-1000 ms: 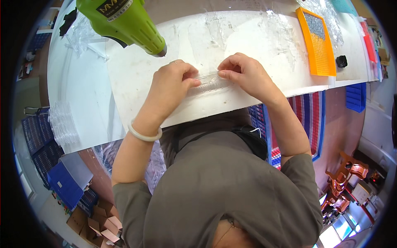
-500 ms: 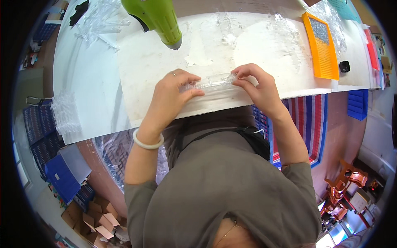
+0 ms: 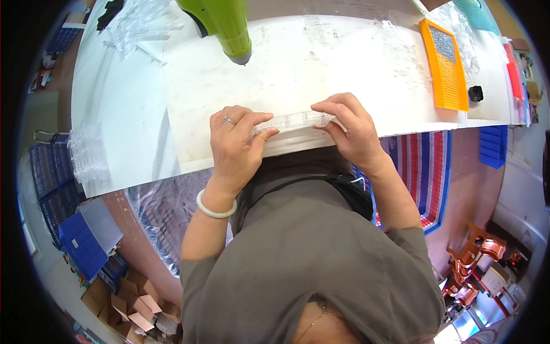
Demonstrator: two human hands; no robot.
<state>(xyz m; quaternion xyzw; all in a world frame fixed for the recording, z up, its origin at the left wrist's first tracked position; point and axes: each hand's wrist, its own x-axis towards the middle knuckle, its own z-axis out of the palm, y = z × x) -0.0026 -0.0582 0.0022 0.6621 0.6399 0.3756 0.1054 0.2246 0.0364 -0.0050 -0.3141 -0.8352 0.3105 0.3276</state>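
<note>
Well, from afar I see the white worktable [image 3: 200, 86], a green nozzled tool [image 3: 222, 28], then the left hand [image 3: 234, 140] and right hand [image 3: 356, 131] pinching opposite ends of a clear plastic strip [image 3: 294, 120] by the worktable's near edge. I'd call this handling; the next move wants light, even pressure.

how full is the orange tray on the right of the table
Partly full: small grey pieces cover the far end of the orange tray, while orange surface shows at its near end. Their depth cannot be told.
</note>
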